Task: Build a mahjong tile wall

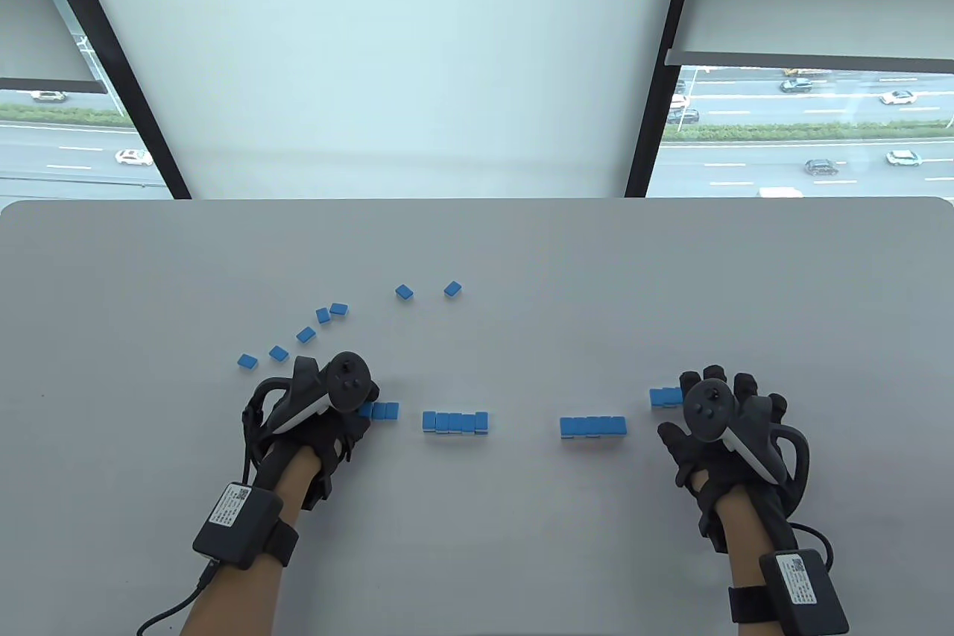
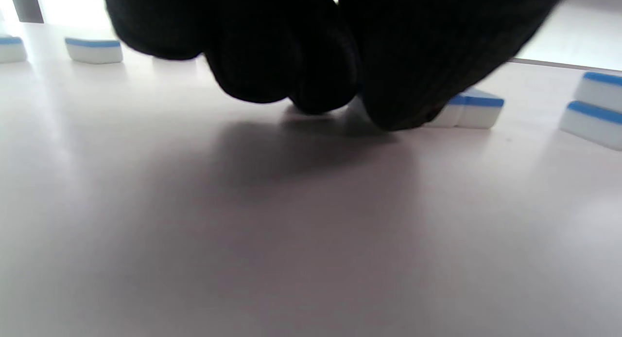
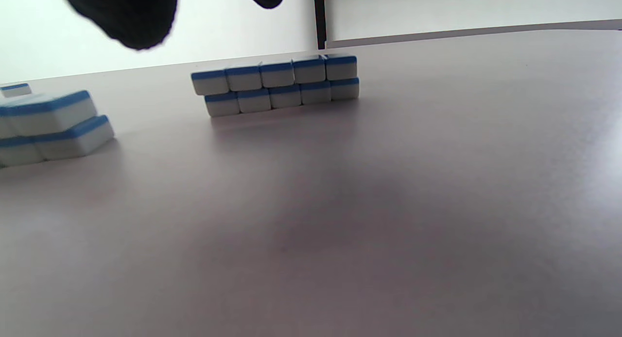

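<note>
Blue-backed mahjong tiles lie on the grey table (image 1: 477,248). My left hand (image 1: 350,405) has its fingers (image 2: 311,60) curled down onto the left end of a short single-layer tile row (image 1: 381,410), whose free end (image 2: 474,108) sticks out to the right. Two-layer wall pieces stand at the middle left (image 1: 455,422) and middle right (image 1: 592,427). My right hand (image 1: 712,401) hovers with fingers spread over a third two-layer piece (image 1: 665,397), seen side-on in the right wrist view (image 3: 282,86). It holds nothing, and only its fingertips (image 3: 126,16) show there.
Several loose tiles trail from the far left (image 1: 247,361) up to a pair near the middle (image 1: 404,291) (image 1: 452,288). The table's far edge (image 1: 477,200) meets a window wall. Two loose tiles (image 2: 92,50) lie behind my left hand.
</note>
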### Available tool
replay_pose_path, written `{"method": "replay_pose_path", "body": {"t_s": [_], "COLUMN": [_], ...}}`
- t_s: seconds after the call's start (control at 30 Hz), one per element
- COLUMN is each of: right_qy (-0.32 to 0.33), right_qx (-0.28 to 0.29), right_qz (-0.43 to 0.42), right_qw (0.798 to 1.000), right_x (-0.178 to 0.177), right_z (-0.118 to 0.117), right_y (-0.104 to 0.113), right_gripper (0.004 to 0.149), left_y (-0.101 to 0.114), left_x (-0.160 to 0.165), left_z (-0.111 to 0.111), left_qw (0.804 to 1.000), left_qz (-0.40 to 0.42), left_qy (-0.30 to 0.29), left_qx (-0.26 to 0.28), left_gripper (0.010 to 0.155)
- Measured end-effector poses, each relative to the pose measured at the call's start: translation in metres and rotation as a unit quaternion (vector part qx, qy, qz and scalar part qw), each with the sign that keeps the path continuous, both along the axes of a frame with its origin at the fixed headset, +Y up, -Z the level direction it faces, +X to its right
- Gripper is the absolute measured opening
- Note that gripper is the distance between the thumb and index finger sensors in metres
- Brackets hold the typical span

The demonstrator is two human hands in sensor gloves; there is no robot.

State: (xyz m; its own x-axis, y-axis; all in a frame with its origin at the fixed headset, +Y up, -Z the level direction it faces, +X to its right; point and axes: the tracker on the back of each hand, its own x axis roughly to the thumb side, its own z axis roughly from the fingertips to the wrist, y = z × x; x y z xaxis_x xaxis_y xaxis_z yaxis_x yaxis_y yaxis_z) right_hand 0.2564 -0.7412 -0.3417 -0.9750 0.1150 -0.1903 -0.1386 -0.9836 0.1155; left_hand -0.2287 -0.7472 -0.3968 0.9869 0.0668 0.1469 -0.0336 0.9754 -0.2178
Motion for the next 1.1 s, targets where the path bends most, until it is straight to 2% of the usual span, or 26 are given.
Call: {"method": "replay_pose_path", "body": {"t_s": [0.1,0.17,0.27,0.33,0.4,0.5,0.63,0.8,0.93,1.1], "right_qy": [0.001,0.001,0.000,0.000,-0.001,-0.002,-0.004,-0.004,-0.006,-0.007], "right_qx": [0.001,0.002,0.005,0.005,0.006,0.009,0.008,0.010,0.010,0.008], "right_qz": [-0.001,-0.001,-0.004,-0.006,-0.007,-0.008,-0.009,-0.008,-0.008,-0.008], "right_qw": [1.000,1.000,1.000,1.000,1.000,1.000,1.000,1.000,1.000,1.000], "right_x": [0.000,0.000,0.001,0.001,0.002,0.003,0.004,0.005,0.005,0.006], "right_z": [0.000,-0.001,-0.001,-0.001,-0.001,-0.001,-0.001,0.000,0.000,0.001], "right_y": [0.000,0.000,0.001,0.001,0.002,0.003,0.003,0.003,0.003,0.003], "right_gripper": [0.078,0.078,0.078,0.078,0.078,0.078,0.078,0.078,0.078,0.078], "left_y": [0.004,0.015,0.043,0.067,0.080,0.088,0.073,0.036,0.020,0.011], "left_x": [-0.003,-0.007,-0.022,-0.040,-0.057,-0.078,-0.097,-0.104,-0.101,-0.093], "left_z": [0.000,0.001,0.001,0.000,-0.002,-0.011,-0.036,-0.060,-0.069,-0.073], "left_qw": [1.000,1.000,0.999,0.994,0.988,0.980,0.974,0.967,0.965,0.963], "left_qz": [0.007,0.017,0.026,0.040,0.052,0.043,0.003,-0.069,-0.095,-0.142], "left_qy": [0.004,0.011,0.035,0.073,0.111,0.164,0.215,0.245,0.244,0.227], "left_qx": [-0.018,-0.015,0.024,0.065,0.091,0.108,0.072,0.002,-0.004,-0.002], "left_gripper": [0.062,0.065,0.061,0.058,0.056,0.057,0.060,0.067,0.069,0.062]}}
